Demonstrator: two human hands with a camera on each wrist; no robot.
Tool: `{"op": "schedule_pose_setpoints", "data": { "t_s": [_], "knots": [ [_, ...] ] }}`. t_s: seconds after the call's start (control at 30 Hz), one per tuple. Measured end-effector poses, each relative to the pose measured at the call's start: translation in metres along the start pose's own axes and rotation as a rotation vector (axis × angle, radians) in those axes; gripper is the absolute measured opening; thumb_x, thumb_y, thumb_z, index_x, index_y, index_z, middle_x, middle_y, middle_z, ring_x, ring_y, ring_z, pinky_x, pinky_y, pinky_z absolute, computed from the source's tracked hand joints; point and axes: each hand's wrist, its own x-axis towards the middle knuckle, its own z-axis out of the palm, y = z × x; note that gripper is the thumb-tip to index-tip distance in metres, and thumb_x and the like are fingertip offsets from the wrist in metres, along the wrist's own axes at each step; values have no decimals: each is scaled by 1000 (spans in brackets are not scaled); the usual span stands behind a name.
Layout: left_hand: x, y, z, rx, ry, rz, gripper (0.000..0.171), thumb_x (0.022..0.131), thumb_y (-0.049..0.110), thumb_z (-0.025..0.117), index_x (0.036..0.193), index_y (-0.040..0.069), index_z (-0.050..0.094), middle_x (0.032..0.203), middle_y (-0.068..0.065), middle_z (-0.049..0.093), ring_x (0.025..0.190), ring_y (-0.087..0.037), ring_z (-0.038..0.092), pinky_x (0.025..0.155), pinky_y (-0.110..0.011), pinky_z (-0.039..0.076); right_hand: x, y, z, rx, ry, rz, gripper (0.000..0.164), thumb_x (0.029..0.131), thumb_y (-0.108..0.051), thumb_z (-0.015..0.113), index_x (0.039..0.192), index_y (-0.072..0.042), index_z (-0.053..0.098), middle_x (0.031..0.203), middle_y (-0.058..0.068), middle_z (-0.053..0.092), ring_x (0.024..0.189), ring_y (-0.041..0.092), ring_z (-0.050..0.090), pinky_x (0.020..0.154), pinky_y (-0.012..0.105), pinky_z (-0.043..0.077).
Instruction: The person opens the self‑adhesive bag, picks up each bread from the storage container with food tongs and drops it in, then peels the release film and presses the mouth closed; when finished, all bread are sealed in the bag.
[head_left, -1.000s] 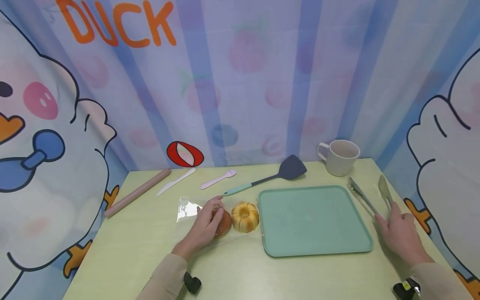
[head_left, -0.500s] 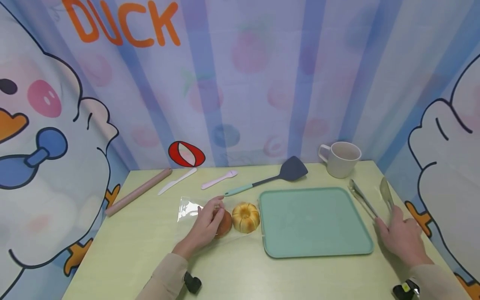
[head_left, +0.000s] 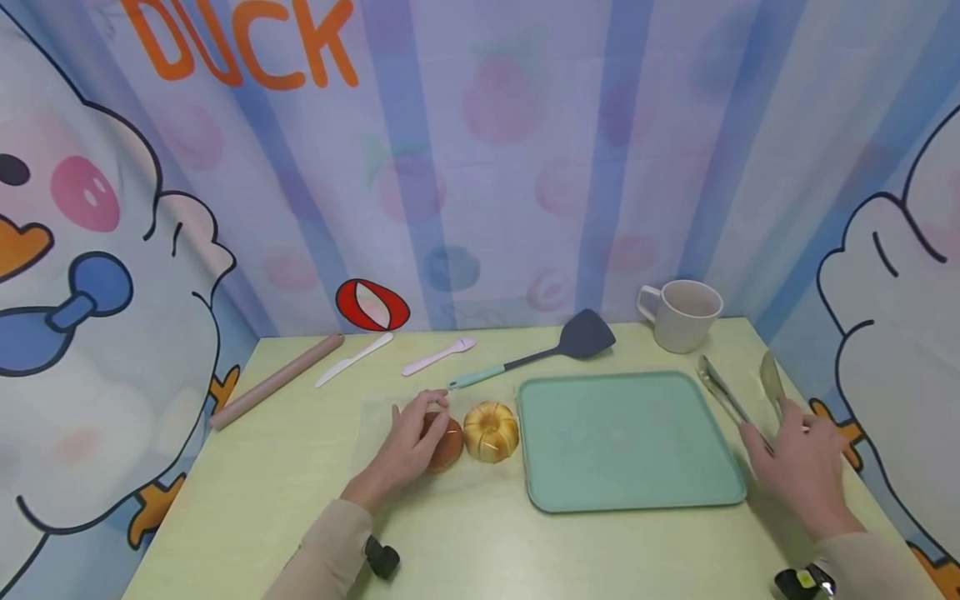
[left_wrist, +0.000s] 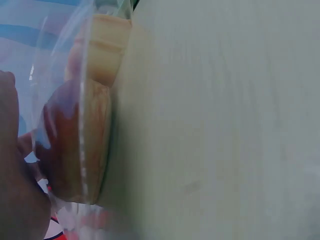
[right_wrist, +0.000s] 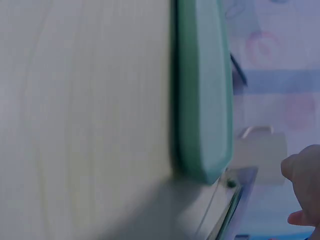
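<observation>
A round brown bun [head_left: 447,446] and a golden, pumpkin-shaped bread [head_left: 491,432] lie side by side in a clear plastic bag [left_wrist: 60,202], left of a green tray [head_left: 630,442]. My left hand [head_left: 408,443] curves over the brown bun from the left and holds it through the plastic, hiding part of it. At the far right lie metal tongs [head_left: 726,390], their arms spread. My right hand [head_left: 808,467] is over their handle end, thumb and fingers apart. In the right wrist view the thumb [right_wrist: 306,170] shows above the tongs, not touching them; the other fingers are mostly hidden.
Along the back lie a rolling pin [head_left: 277,382], a white plastic knife [head_left: 354,359], a pink spoon-like utensil [head_left: 438,357] and a dark spatula [head_left: 585,336] with a green handle. A mug [head_left: 686,317] stands behind the tray. Printed curtains enclose the table.
My right hand has shifted slightly left over the tongs. The bright glare on the bag beside my left hand is gone; the left hand stays at the bun.
</observation>
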Motion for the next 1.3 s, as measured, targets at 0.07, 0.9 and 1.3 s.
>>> {"op": "schedule_pose_setpoints", "data": {
  "t_s": [0.07,0.9,1.3],
  "knots": [
    [2,1,-3,3,1,17,19,112,30,49,124,16,53,153,-18,54,151,-38,40,116,-82,-3,-3,-11,1,47,33,-51,71,106,-37,58,147,17,36,129,51,40,120,70,34,87,78,33],
    [65,37,2,112,-263,140,26,109,24,59,127,7,61,130,-8,66,132,-36,58,114,-50,44,-41,-159,42,498,-376,-419,50,104,-23,67,148,-5,51,112,12,67,90,10,66,71,27,57],
    [85,39,11,159,-393,92,29,110,15,52,135,5,61,142,-10,63,138,-31,54,116,-49,43,-62,-198,62,662,-657,-424,54,108,-28,62,155,-10,43,117,8,68,98,15,70,80,29,58]
  ]
}}
